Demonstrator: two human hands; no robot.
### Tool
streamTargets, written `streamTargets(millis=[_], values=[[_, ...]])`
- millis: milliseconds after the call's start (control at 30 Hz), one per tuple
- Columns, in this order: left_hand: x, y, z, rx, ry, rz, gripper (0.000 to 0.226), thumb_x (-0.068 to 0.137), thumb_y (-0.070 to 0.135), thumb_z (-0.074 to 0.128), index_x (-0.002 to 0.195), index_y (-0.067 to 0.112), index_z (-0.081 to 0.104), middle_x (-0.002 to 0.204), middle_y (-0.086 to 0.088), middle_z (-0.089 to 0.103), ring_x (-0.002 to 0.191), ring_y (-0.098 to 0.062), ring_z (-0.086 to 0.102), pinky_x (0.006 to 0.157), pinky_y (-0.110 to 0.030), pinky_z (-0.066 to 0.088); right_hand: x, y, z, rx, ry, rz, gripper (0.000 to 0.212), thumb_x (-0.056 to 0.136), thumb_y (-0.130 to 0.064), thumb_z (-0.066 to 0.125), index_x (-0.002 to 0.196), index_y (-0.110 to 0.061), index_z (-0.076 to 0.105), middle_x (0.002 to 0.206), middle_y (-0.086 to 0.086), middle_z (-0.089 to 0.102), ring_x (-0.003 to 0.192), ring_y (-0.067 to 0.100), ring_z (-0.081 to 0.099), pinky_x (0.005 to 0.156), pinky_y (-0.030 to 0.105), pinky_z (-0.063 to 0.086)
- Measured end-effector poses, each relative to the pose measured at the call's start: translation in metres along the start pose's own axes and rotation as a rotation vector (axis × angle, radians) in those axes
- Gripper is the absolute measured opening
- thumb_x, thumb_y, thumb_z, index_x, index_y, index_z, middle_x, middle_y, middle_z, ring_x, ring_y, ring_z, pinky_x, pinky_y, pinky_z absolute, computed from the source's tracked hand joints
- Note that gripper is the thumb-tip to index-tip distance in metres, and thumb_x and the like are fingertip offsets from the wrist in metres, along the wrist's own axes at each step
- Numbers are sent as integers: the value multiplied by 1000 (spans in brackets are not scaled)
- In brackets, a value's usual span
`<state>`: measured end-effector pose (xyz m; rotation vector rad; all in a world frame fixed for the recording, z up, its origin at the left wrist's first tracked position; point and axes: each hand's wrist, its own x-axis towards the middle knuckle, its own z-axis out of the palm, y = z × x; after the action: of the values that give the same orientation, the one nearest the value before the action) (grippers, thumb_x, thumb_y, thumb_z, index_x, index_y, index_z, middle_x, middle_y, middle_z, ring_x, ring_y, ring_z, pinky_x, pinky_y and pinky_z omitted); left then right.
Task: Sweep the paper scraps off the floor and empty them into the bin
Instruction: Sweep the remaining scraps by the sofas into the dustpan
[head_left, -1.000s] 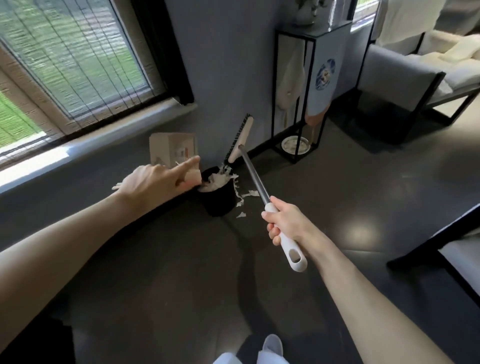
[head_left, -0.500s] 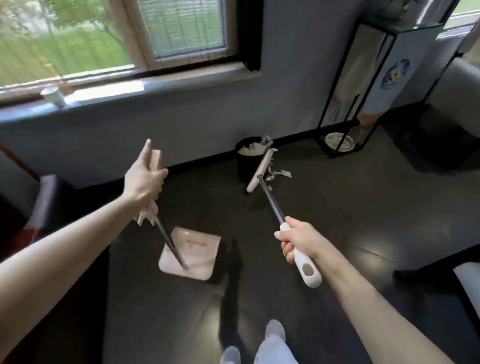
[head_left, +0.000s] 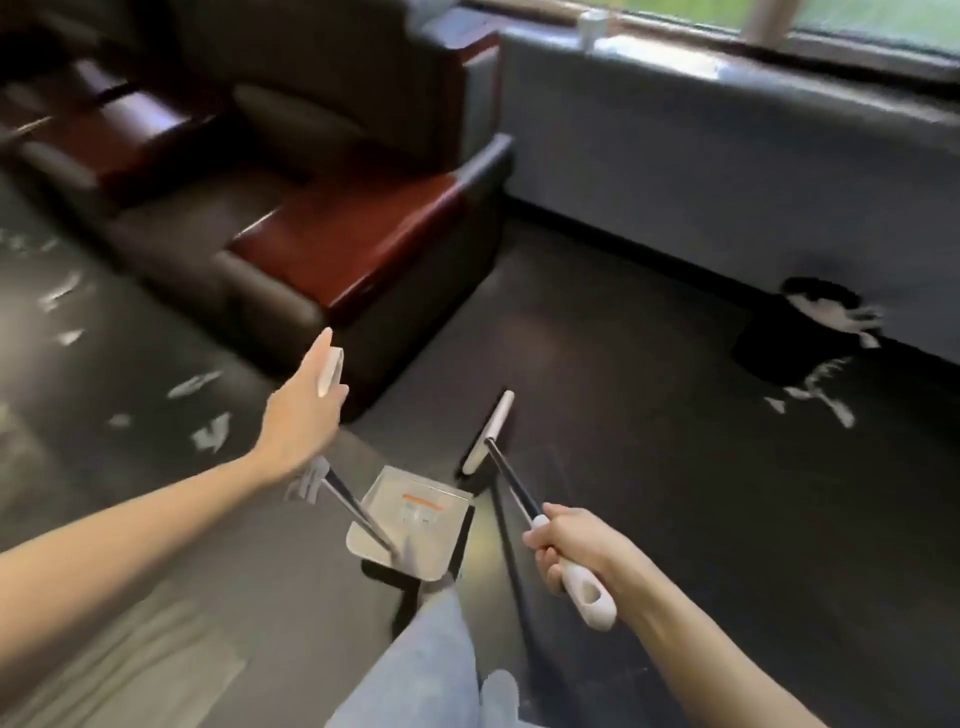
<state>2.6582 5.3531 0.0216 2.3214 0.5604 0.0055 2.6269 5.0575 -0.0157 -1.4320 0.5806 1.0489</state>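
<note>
Paper scraps (head_left: 197, 384) lie scattered on the dark floor (head_left: 649, 467) at the left, and more lie at the right beside the black bin (head_left: 769, 338), which stands against the wall with white paper at its rim. The left hand (head_left: 301, 415) wraps the dustpan (head_left: 415, 525) handle, thumb along its white grip. The right hand (head_left: 576, 545) is clamped round the broom (head_left: 511, 483) handle, the broom head low just beyond the pan. The pan's orange label (head_left: 422, 501) carries writing too blurred to read. Blur smears the bin's outline. A dark sofa (head_left: 311, 156) fills the far left.
</note>
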Motion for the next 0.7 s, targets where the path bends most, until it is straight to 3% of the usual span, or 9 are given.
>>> streamTargets(millis=[67, 133, 267, 400, 467, 533, 600, 667, 700], values=[[-50, -44, -38, -1, 86, -74, 67, 98, 14, 49, 153, 34, 19, 139, -4, 54, 108, -41, 59, 98, -47, 45, -7, 16, 50, -144, -115, 34, 23, 92, 5, 48, 97, -17, 47, 46, -2, 43, 34, 4, 38, 33, 16, 35], [-99, -91, -80, -12, 182, -169, 66, 98, 14, 49, 153, 34, 19, 139, -7, 54, 109, -43, 58, 98, -46, 45, -18, 32, 105, -282, -223, 60, 19, 93, 4, 47, 104, -11, 50, 49, -1, 43, 33, 4, 38, 33, 16, 35], [-210, -188, -163, -39, 388, -375, 65, 97, 15, 52, 152, 35, 23, 139, -11, 54, 110, -45, 56, 95, -46, 45, -44, 80, 223, -480, -401, 53, 42, 95, 4, 44, 135, -7, 41, 56, 2, 41, 33, 3, 38, 34, 13, 35], [-343, -289, -236, -103, 638, -555, 64, 97, 12, 53, 152, 32, 27, 145, -10, 48, 124, -36, 50, 95, -32, 40, -71, 156, 348, -665, -554, -16, 50, 95, 4, 44, 141, -11, 36, 58, 3, 38, 33, 4, 35, 33, 13, 34], [-413, -342, -271, -125, 759, -655, 65, 96, 14, 53, 151, 36, 27, 137, -16, 55, 112, -41, 57, 86, -36, 47, -82, 204, 410, -729, -634, -45, 47, 95, 6, 42, 138, -10, 37, 54, 3, 38, 32, 5, 34, 34, 13, 33], [-484, -395, -304, -192, 871, -714, 65, 95, 15, 53, 149, 40, 27, 122, -21, 62, 85, -39, 64, 69, -39, 53, -90, 254, 470, -785, -686, -61, 49, 94, 7, 41, 138, -16, 40, 47, 0, 42, 31, 6, 35, 34, 13, 32], [-548, -445, -333, -277, 991, -725, 65, 95, 12, 52, 148, 41, 29, 94, -19, 66, 49, -18, 54, 43, -23, 44, -101, 302, 530, -877, -734, -103, 53, 94, 7, 42, 139, -20, 40, 51, 1, 45, 33, 7, 37, 34, 15, 33], [-606, -489, -358, -328, 1081, -728, 65, 95, 10, 52, 148, 40, 30, 73, -8, 58, 35, -4, 40, 34, -16, 34, -116, 342, 589, -990, -762, -157, 54, 94, 5, 44, 140, -23, 39, 63, 4, 47, 36, 7, 41, 34, 18, 37], [-631, -509, -370, -323, 1106, -733, 65, 95, 10, 53, 147, 41, 31, 72, -3, 57, 35, -2, 40, 34, -15, 35, -126, 360, 619, -1011, -770, -166, 53, 94, 5, 45, 139, -23, 39, 65, 4, 48, 37, 6, 42, 34, 18, 38]])
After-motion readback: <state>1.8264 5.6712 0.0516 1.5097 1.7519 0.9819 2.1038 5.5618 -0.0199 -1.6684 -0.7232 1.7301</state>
